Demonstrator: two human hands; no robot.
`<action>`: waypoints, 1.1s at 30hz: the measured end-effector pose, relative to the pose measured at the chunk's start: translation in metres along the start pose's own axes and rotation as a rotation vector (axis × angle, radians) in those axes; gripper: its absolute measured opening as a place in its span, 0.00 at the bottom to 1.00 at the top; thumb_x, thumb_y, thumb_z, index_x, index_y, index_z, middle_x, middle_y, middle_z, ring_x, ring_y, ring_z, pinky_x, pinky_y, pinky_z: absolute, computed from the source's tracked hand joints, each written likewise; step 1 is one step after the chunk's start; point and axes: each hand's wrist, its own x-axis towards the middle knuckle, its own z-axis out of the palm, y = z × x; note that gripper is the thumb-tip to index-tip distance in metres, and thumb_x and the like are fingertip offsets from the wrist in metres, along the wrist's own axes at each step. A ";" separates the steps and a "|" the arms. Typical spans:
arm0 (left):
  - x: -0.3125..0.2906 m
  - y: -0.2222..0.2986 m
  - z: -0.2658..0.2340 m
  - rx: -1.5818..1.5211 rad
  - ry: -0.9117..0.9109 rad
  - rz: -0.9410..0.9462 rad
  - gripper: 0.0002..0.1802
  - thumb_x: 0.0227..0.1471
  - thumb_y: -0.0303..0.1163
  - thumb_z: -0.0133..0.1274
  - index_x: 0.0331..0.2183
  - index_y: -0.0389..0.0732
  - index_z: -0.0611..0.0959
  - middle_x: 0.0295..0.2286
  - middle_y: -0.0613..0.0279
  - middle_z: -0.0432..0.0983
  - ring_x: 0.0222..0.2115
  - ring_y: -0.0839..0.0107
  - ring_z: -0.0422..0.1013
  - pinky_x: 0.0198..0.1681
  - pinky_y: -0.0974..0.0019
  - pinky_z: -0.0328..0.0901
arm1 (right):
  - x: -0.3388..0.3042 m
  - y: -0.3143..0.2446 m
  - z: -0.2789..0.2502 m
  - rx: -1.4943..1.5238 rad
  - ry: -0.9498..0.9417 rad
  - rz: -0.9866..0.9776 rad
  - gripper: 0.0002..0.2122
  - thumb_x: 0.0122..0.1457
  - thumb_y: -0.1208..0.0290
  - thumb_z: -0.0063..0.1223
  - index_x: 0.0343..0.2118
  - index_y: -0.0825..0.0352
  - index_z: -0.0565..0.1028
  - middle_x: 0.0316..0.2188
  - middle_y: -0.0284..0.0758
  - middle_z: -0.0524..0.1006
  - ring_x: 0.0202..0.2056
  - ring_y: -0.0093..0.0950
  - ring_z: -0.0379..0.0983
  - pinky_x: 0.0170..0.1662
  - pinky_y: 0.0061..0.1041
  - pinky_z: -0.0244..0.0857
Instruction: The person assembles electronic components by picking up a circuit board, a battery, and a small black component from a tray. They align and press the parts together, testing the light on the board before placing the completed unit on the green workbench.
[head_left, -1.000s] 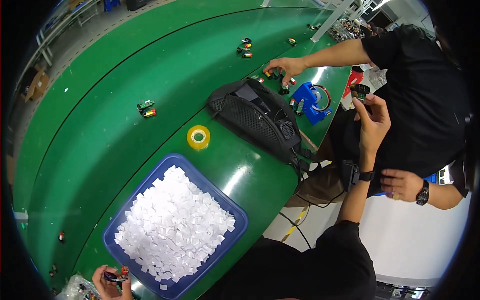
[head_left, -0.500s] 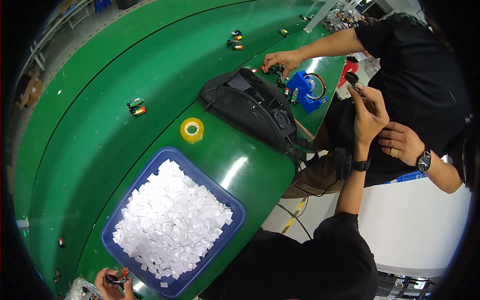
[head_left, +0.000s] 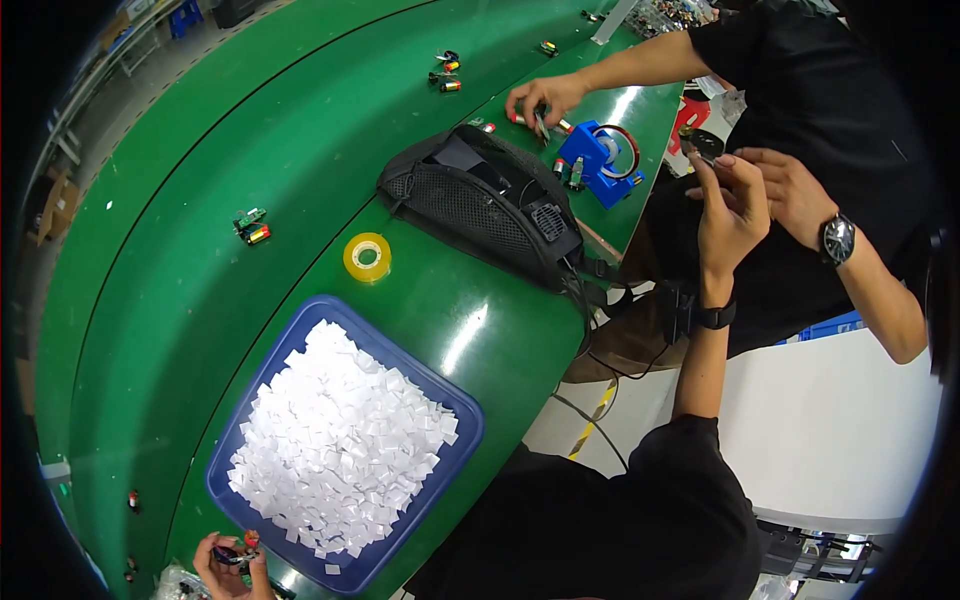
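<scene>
head — bag [head_left: 460, 212] (black) between tape [head_left: 352, 260] and blue device [head_left: 608, 190]

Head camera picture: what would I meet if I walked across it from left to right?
The wearer's left hand, round yellow tape roll, black mesh fabric bag, blue block-shaped device with a ring, the wearer's right hand, the co-worker's round black-strapped wristwatch.

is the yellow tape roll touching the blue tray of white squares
Apart: the head view shows a strip of green tabletop between the tape roll and the nearest rim of the tray.
</scene>
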 end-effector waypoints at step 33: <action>0.001 -0.013 0.007 0.043 -0.008 0.060 0.26 0.50 0.17 0.61 0.51 0.32 0.72 0.40 0.50 0.76 0.36 0.66 0.75 0.41 0.67 0.74 | -0.014 0.006 -0.011 -0.073 -0.049 0.122 0.10 0.55 0.81 0.63 0.39 0.71 0.77 0.28 0.30 0.79 0.26 0.15 0.75 0.26 0.10 0.64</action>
